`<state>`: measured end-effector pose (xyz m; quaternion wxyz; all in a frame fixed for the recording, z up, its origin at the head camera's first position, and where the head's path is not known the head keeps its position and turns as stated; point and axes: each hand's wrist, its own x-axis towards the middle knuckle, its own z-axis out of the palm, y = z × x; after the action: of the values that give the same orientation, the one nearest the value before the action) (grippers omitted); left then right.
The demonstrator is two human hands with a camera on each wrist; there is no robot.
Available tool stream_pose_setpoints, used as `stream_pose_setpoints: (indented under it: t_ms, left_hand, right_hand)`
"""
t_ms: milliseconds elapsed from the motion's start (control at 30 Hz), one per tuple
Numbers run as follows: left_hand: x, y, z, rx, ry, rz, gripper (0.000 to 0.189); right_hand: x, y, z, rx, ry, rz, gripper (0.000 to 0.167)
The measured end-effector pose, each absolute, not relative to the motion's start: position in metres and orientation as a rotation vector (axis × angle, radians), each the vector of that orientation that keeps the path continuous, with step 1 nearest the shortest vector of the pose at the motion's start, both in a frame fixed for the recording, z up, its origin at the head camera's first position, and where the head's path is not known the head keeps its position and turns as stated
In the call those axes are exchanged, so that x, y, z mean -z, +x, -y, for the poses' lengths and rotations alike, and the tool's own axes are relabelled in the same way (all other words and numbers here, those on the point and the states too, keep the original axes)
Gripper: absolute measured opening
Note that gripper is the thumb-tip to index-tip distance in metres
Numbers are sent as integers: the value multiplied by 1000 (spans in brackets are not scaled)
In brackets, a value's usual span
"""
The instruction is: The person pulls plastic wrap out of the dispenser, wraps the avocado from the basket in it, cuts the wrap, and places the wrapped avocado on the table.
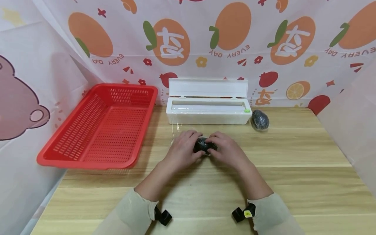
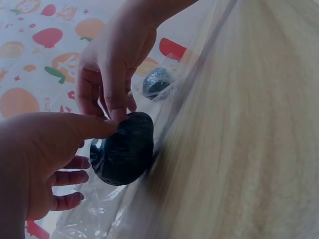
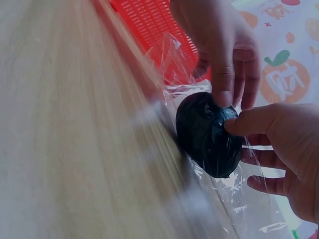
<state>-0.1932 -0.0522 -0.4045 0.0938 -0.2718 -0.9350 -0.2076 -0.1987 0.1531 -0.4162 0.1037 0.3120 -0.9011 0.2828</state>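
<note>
A dark, shiny oval fruit [image 1: 201, 146], avocado-like in shape, rests low over the table in front of the white box. Clear cling film [image 3: 259, 214] clings to its surface and spreads beneath it. My left hand [image 1: 182, 147] holds the fruit from the left, its thumb on the near side [image 2: 37, 149]. From the right, my right hand [image 1: 229, 150] grips the same fruit, with thumb and index finger pressing film against it in the right wrist view. The underside is hidden. A second dark fruit [image 1: 260, 120], wrapped in wrinkled film, sits beyond my right hand.
A white cling film dispenser [image 1: 208, 118] stands at the back with its lid [image 1: 208, 87] raised. To the left is a red plastic basket [image 1: 136, 143] with slotted walls. A printed cloth [image 1: 202, 39] hangs behind the wooden table [image 1: 293, 150].
</note>
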Motion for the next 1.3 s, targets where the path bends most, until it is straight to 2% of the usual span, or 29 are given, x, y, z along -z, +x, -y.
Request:
stream_pose_setpoints:
  t_ms: [600, 900, 1133, 1300]
  left_hand:
    - [410, -200, 55, 619, -848, 2863, 47]
    - [410, -201, 57, 643, -821, 2883, 50]
    - [406, -201, 57, 592, -812, 2872, 54]
    - [396, -197, 53, 744, -784, 2718, 43]
  right_hand:
    - [418, -202, -154, -884, 898, 2584, 31]
    - [424, -203, -153, -908, 854, 2676, 44]
    - [427, -205, -155, -956, 830, 2691, 45]
    - [428, -206, -154, -945, 847, 2668, 44]
